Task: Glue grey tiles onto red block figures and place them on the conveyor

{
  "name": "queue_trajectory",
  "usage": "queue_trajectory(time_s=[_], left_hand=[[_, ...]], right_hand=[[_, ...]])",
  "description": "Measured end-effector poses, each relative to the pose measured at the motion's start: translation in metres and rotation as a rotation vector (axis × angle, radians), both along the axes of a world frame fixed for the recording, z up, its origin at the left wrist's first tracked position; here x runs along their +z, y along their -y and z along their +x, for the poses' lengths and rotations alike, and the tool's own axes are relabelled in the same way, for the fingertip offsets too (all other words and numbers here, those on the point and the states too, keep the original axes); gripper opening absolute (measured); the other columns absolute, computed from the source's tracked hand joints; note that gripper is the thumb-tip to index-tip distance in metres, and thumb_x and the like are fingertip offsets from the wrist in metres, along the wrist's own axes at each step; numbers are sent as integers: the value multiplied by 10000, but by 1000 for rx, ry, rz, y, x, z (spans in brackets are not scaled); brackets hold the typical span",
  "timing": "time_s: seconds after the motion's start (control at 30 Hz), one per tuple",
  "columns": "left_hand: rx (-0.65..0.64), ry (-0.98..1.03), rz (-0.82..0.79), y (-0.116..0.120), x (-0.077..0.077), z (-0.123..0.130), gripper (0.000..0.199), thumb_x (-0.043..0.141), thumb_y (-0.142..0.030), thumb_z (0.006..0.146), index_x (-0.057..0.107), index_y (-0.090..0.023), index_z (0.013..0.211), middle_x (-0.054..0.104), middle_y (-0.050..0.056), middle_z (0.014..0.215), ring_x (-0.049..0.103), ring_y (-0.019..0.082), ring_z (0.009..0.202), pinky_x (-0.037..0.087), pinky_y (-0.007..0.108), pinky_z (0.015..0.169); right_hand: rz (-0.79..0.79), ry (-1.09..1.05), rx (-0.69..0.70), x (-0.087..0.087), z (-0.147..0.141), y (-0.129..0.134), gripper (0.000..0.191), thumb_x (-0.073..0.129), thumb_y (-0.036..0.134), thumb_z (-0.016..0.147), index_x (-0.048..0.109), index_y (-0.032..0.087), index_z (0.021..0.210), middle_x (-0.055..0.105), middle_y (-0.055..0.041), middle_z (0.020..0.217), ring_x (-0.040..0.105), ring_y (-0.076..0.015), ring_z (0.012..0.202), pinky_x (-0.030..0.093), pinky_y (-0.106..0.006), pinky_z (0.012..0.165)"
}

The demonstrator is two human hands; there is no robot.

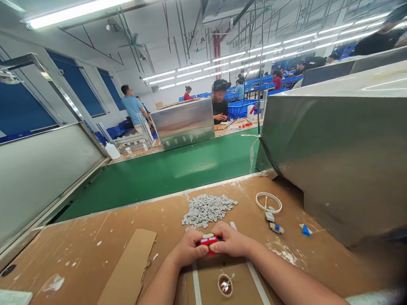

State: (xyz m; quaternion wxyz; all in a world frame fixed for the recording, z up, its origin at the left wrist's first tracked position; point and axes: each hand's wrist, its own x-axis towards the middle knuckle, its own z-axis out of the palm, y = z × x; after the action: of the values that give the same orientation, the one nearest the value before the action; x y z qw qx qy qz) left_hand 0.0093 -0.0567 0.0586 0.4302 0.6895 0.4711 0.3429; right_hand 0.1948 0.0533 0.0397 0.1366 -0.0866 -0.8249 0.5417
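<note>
Between my two hands is a small red toy car point(208, 241) with pale blue windows and a yellow top. My left hand point(190, 248) grips its left side, the thumb along the near edge. On the other side, my right hand point(230, 240) pinches the car with thumb and fingers. Just beyond them lies a heap of small grey rectangular pieces point(208, 209). A small cup point(225, 286) of dark liquid, with a thin stick in it, stands nearer to me between two white tape strips. The car's underside is hidden.
A cardboard piece point(129, 267) lies at left. To the right are a roll of tape point(269, 202), a yellow-and-blue piece point(276, 228) and a blue scrap point(305, 230). A green conveyor belt point(190, 163) runs beyond the table. A large metal housing point(318, 148) bounds the right; co-workers are farther back.
</note>
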Motion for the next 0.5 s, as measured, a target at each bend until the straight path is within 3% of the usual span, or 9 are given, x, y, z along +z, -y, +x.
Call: queue_trajectory(time_s=[0.2, 0.5], left_hand=[[6, -34, 32, -1, -4, -1, 813, 411, -973, 809, 401, -181, 626, 318, -31, 600, 271, 100, 593, 191, 283, 569], [-19, -36, 67, -2, -6, -5, 792, 396, -944, 849, 408, -179, 644, 331, -25, 622, 292, 103, 601, 217, 272, 576]], right_hand=[[-24, -13, 56, 6, 1, 0, 576, 626, 666, 826, 429, 178, 591, 303, 69, 557, 275, -67, 567, 192, -252, 544], [-3, -1, 34, 5, 0, -3, 517, 677, 574, 822, 455, 169, 591, 312, 73, 564, 293, -64, 569, 203, -241, 545]])
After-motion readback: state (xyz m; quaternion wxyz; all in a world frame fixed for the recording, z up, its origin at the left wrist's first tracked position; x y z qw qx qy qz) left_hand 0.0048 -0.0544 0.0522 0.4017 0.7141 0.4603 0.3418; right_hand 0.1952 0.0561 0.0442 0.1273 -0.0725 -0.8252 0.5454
